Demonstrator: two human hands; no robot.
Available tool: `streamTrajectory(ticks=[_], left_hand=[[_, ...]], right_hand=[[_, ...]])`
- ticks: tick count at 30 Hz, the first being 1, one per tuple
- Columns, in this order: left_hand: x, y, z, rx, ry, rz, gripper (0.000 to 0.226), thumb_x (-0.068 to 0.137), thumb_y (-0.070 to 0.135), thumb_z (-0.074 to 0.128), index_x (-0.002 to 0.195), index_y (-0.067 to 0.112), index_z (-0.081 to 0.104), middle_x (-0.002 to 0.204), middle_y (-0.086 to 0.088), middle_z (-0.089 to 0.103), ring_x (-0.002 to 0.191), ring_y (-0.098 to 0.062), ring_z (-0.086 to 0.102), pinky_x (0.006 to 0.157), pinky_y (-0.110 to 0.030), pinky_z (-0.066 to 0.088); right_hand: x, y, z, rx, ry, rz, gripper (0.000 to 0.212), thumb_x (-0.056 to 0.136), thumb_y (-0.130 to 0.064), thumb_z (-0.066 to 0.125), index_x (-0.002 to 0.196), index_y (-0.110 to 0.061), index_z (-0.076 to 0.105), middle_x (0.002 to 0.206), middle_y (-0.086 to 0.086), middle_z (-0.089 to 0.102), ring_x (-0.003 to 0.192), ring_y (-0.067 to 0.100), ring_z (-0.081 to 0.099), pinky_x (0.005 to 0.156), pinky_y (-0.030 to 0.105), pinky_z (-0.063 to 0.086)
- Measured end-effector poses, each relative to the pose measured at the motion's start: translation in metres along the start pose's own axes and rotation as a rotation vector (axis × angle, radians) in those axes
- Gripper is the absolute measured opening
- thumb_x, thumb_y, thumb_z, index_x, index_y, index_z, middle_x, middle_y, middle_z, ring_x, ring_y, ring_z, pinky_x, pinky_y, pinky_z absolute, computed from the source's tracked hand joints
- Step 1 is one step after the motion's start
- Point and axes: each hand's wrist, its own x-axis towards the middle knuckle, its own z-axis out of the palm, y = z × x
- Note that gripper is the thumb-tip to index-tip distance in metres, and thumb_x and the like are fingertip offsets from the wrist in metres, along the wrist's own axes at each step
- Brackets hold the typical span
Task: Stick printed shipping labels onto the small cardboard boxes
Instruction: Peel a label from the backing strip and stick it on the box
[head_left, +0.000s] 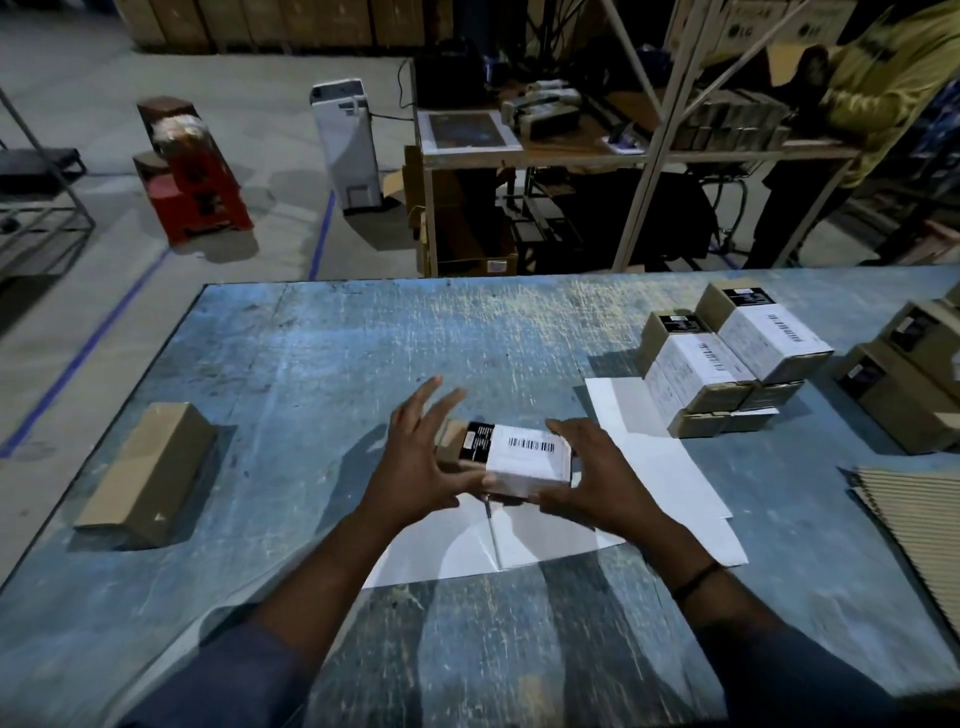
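A small cardboard box (457, 439) lies in the middle of the blue table (322, 364), with a white barcode label (530, 454) wrapped over its top and near side. My left hand (415, 462) touches the box's left end with the thumb under its near edge and the fingers spread upward. My right hand (592, 478) presses against the box's right end and near corner. Under the box lie white backing sheets (670, 483). A plain unlabelled box (148, 470) rests at the table's left.
Several labelled boxes (727, 358) are stacked at the right rear, with more brown boxes (904, 374) at the far right edge. Corrugated cardboard (914, 519) lies at the right. Beyond the table stand a shelf rack (649, 150), a person in yellow (878, 88) and a red stool (197, 182).
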Motion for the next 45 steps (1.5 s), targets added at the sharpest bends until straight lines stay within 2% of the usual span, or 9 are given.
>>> streamTrajectory(ticks=[5, 9, 13, 20, 24, 31, 34, 39, 45], left_hand=[[-0.003, 0.012, -0.003, -0.227, -0.301, -0.085, 0.090, 0.055, 0.036, 0.100, 0.135, 0.044, 0.058, 0.133, 0.019, 0.060, 0.118, -0.005, 0.061, 0.074, -0.035, 0.064], [0.001, 0.014, 0.000, 0.156, -0.347, 0.163, 0.083, 0.060, 0.062, 0.088, 0.133, 0.040, 0.055, 0.128, 0.026, 0.059, 0.118, 0.001, 0.046, 0.093, -0.019, 0.044], [0.008, 0.020, 0.007, 0.177, -0.327, 0.246, 0.079, 0.067, 0.056, 0.083, 0.137, 0.037, 0.053, 0.132, 0.022, 0.056, 0.123, -0.001, 0.042, 0.094, -0.011, 0.035], [0.027, 0.033, 0.023, 0.098, -0.311, 0.213, 0.088, 0.077, 0.040, 0.084, 0.153, 0.037, 0.038, 0.161, 0.016, 0.032, 0.147, -0.012, 0.027, 0.118, -0.040, 0.035], [0.027, 0.053, 0.032, 0.065, -0.133, 0.094, 0.087, 0.087, 0.049, 0.075, 0.157, 0.047, 0.022, 0.168, 0.024, 0.006, 0.153, -0.009, 0.016, 0.116, -0.034, 0.027], [0.007, 0.053, 0.050, 0.012, -0.060, 0.099, 0.058, 0.090, 0.061, 0.060, 0.142, 0.038, 0.055, 0.156, 0.019, 0.042, 0.142, -0.002, 0.041, 0.116, -0.029, 0.035], [-0.001, 0.047, 0.058, 0.029, -0.076, 0.098, 0.050, 0.087, 0.063, 0.058, 0.130, 0.040, 0.066, 0.143, 0.022, 0.055, 0.130, -0.004, 0.053, 0.111, -0.032, 0.043], [-0.013, 0.044, 0.062, 0.025, -0.068, 0.015, 0.034, 0.084, 0.058, 0.070, 0.113, 0.040, 0.075, 0.117, 0.028, 0.067, 0.113, 0.003, 0.060, 0.095, -0.011, 0.047], [-0.022, 0.035, 0.062, 0.122, -0.086, -0.005, 0.033, 0.082, 0.055, 0.067, 0.109, 0.038, 0.077, 0.109, 0.028, 0.070, 0.105, 0.001, 0.062, 0.095, -0.025, 0.050]], right_hand=[[-0.034, 0.004, 0.014, -0.134, 0.103, -0.206, 0.086, 0.073, -0.037, 0.089, 0.145, -0.017, 0.047, 0.139, 0.005, 0.043, 0.131, 0.023, 0.039, 0.108, 0.032, 0.038], [-0.045, 0.007, 0.022, -0.138, 0.143, -0.190, 0.079, 0.075, -0.040, 0.086, 0.141, -0.020, 0.047, 0.136, 0.004, 0.043, 0.130, 0.024, 0.043, 0.106, 0.033, 0.042], [-0.046, 0.008, 0.017, -0.280, 0.159, -0.204, 0.085, 0.076, -0.043, 0.081, 0.147, -0.023, 0.040, 0.131, 0.006, 0.044, 0.118, 0.028, 0.051, 0.095, 0.038, 0.051], [-0.039, 0.017, -0.019, -0.417, 0.211, -0.266, 0.068, 0.081, -0.044, 0.079, 0.144, -0.035, 0.055, 0.134, 0.012, 0.057, 0.111, 0.031, 0.058, 0.088, 0.038, 0.052], [-0.032, 0.019, -0.061, -0.358, 0.446, -0.084, 0.065, 0.077, -0.042, 0.084, 0.138, -0.037, 0.061, 0.130, 0.015, 0.059, 0.113, 0.032, 0.060, 0.087, 0.037, 0.057], [0.017, 0.047, -0.143, -0.460, 0.705, 0.237, 0.061, 0.076, -0.036, 0.083, 0.133, -0.027, 0.066, 0.126, 0.024, 0.058, 0.110, 0.044, 0.058, 0.087, 0.046, 0.053], [0.034, 0.061, -0.154, -0.526, 0.704, 0.325, 0.059, 0.078, -0.036, 0.080, 0.134, -0.023, 0.066, 0.126, 0.027, 0.060, 0.111, 0.045, 0.056, 0.091, 0.045, 0.048], [0.052, 0.083, -0.145, -0.656, 0.628, 0.369, 0.058, 0.083, -0.047, 0.070, 0.134, -0.019, 0.064, 0.119, 0.027, 0.063, 0.108, 0.043, 0.053, 0.091, 0.045, 0.045], [0.052, 0.082, -0.139, -0.823, 0.704, 0.347, 0.052, 0.086, -0.050, 0.064, 0.126, -0.017, 0.066, 0.123, 0.018, 0.056, 0.110, 0.038, 0.045, 0.087, 0.048, 0.043]])
